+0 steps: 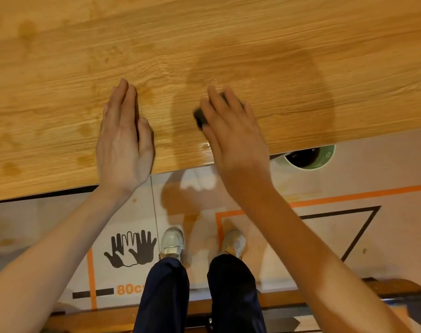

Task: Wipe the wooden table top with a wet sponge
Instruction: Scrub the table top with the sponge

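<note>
Fingers [225, 102] of the right hand [231, 133] spread over a small dark sponge [199, 117], the grip pressing it flat onto the tabletop [228, 32], near its front edge. The sponge is a blurred, soft-cornered block, mostly hidden under the hand. Around the sponge the warm, grained wood carries a broad, darker wet patch with a glossy sheen. Left of the sponge, the left hand [124, 140] lies flat, fingers straight and together, holding nothing. Right of the sponge, past the edge, a green-rimmed cup [324, 157] sits on the floor.
</note>
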`<action>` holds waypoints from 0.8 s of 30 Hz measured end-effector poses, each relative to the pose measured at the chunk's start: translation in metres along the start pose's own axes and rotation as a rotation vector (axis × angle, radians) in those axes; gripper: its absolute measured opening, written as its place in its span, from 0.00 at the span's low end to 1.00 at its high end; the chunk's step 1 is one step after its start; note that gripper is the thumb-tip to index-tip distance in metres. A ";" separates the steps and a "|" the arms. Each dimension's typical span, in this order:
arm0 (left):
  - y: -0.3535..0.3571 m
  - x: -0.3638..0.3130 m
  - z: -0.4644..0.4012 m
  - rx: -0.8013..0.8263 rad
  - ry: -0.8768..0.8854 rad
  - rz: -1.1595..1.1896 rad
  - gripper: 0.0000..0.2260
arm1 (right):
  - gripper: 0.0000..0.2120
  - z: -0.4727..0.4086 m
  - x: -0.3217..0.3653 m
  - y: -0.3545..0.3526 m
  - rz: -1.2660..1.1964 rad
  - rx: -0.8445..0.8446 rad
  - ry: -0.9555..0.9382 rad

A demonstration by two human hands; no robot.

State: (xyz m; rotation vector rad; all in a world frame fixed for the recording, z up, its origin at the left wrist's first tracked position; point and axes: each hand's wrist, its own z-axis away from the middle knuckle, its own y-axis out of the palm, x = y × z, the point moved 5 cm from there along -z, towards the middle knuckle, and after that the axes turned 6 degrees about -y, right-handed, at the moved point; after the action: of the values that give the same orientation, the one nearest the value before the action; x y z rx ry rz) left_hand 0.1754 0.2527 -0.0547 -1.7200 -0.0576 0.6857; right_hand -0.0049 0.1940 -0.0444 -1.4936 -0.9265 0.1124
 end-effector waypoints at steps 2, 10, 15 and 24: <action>0.000 0.000 0.001 -0.018 0.016 0.011 0.22 | 0.24 0.044 0.011 -0.001 0.040 0.014 -0.010; 0.002 0.002 0.000 -0.007 0.043 0.010 0.23 | 0.19 -0.056 0.034 0.026 0.010 -0.016 0.036; -0.001 -0.002 0.002 -0.008 0.051 -0.007 0.23 | 0.18 0.028 0.055 0.022 0.024 -0.142 0.075; 0.000 -0.002 0.004 0.053 0.130 0.092 0.23 | 0.18 0.055 0.009 0.002 -0.058 -0.300 0.187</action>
State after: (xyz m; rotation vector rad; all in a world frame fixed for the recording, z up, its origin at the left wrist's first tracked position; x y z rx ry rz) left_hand 0.1719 0.2550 -0.0538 -1.7202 0.1303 0.6352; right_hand -0.0305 0.2431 -0.0521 -1.7180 -0.8598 -0.2141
